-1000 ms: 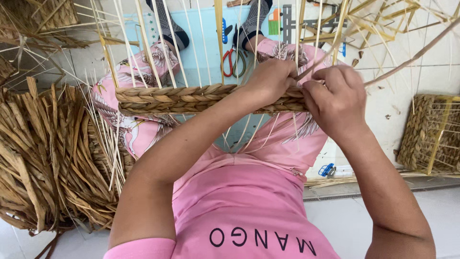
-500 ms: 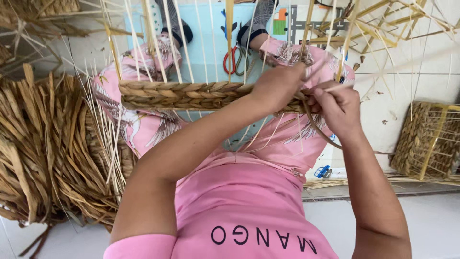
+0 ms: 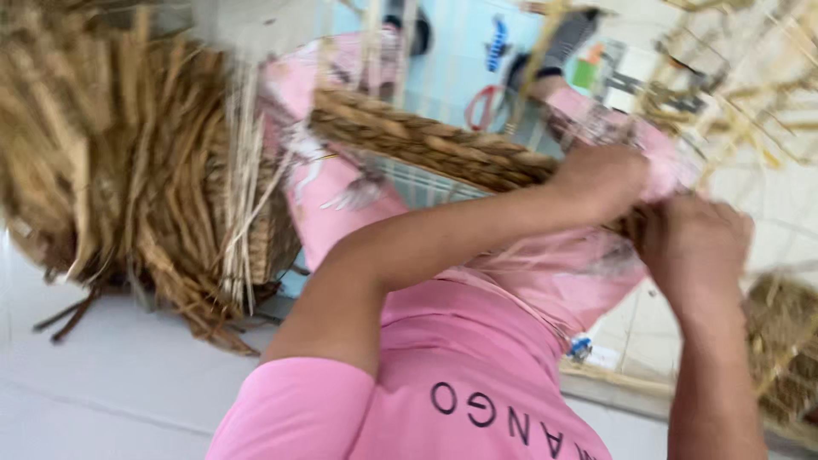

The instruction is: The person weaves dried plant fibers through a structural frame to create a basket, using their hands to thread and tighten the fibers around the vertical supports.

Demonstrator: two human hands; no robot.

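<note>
A half-woven basket lies across my lap: a braided straw band (image 3: 426,140) wound round thin upright sticks (image 3: 375,51). My left hand (image 3: 601,183) reaches across and is closed on the right end of the band. Right beside it, touching, my right hand (image 3: 694,247) is curled into a fist at the same end, around a straw strand that the fingers mostly hide. The view is tilted and blurred. My pink shirt and pink patterned trousers fill the lower middle.
A big heap of dried straw (image 3: 128,170) lies at the left on the white tiled floor (image 3: 102,375). Red-handled scissors (image 3: 486,106) rest on a pale blue mat (image 3: 452,51) beyond the frame. A woven basket (image 3: 784,341) stands at the right edge.
The view has swung left and tilted, so the band now slants down to the right. Both hands stay together at its right end, the right hand lower than before.
</note>
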